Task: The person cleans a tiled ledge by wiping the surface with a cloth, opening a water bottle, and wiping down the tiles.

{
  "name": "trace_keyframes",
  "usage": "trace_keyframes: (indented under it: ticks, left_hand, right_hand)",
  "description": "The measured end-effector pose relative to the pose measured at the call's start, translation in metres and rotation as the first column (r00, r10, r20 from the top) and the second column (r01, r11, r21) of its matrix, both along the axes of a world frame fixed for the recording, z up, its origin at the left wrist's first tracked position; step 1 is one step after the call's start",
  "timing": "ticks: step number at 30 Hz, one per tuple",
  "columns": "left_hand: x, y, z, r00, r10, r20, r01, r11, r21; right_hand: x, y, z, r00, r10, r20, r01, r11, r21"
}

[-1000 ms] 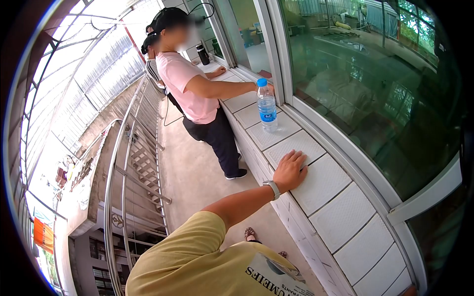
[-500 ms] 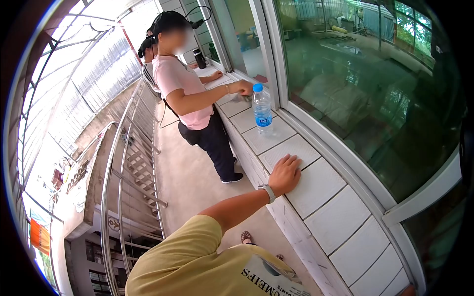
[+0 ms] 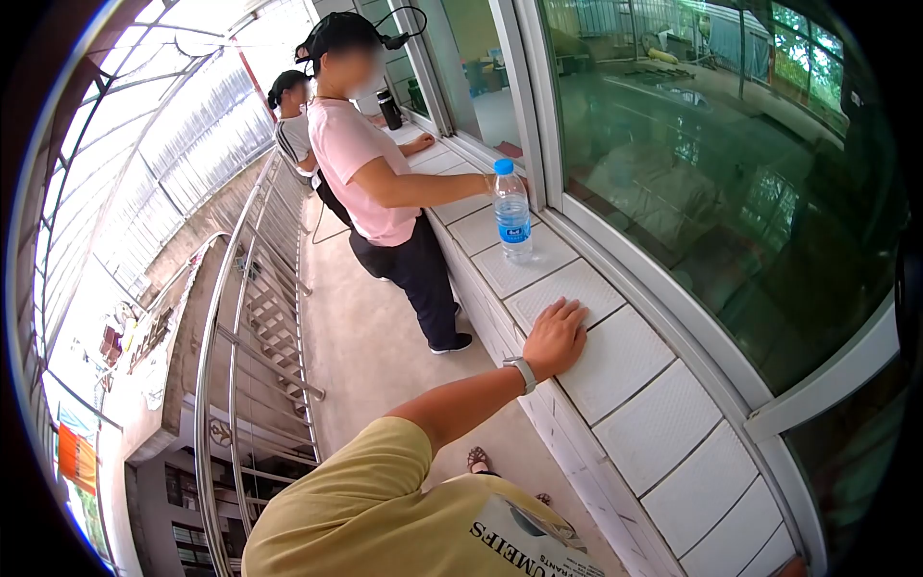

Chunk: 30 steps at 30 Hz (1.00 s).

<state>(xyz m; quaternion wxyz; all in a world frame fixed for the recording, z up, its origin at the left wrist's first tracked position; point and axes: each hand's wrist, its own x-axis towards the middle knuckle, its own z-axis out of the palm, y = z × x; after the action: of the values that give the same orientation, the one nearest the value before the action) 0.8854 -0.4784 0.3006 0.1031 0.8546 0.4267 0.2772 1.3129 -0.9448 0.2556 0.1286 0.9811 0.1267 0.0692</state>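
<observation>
My left hand (image 3: 557, 340) rests flat on the white tiled ledge (image 3: 615, 358), fingers stretched out and holding nothing. A grey watch band circles its wrist. Beyond my fingertips, apart from them, a clear plastic water bottle (image 3: 512, 213) with a blue cap and blue label stands upright on the ledge. Only a sliver of my right hand (image 3: 794, 567) shows at the bottom right edge; its fingers are hidden.
A person in a pink shirt (image 3: 361, 163) stands along the ledge, one arm reaching behind the bottle. Another person (image 3: 294, 125) is farther back. A black flask (image 3: 388, 110) stands on the ledge. Sliding windows (image 3: 673, 192) line the right; a metal railing (image 3: 216, 385) runs left.
The person in pink has stretched an arm farther toward the window, and that hand is now mostly hidden behind the bottle. The person behind shows more. My left hand stays put.
</observation>
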Motion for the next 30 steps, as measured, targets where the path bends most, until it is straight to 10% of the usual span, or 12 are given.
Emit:
trace_keyframes:
  ticks: [18, 19, 22, 26, 30]
  left_hand:
    - [0.001, 0.011, -0.019, 0.999, -0.025, -0.022, 0.028, 0.99, 0.135]
    - [0.001, 0.015, -0.02, 0.999, -0.051, -0.017, 0.053, 0.986, 0.156]
    - [0.002, 0.02, -0.023, 0.996, -0.081, 0.03, 0.074, 0.981, 0.178]
    - [0.002, 0.013, -0.013, 0.996, -0.079, 0.036, 0.074, 0.988, 0.135]
    - [0.003, 0.014, -0.014, 0.996, -0.087, 0.0, 0.085, 0.978, 0.192]
  right_hand:
    - [0.081, -0.095, 0.006, 0.994, -0.1, -0.047, 0.079, 0.94, -0.332]
    - [0.107, -0.13, -0.037, 0.972, -0.083, 0.218, 0.121, 0.978, -0.168]
    - [0.159, -0.179, -0.035, 0.937, -0.234, -0.257, 0.312, 0.892, 0.326]
    - [0.084, -0.098, -0.02, 0.97, -0.218, 0.103, 0.208, 0.973, 0.097]
    - [0.0, -0.021, 0.029, 0.936, -0.352, 0.01, 0.333, 0.895, 0.297]
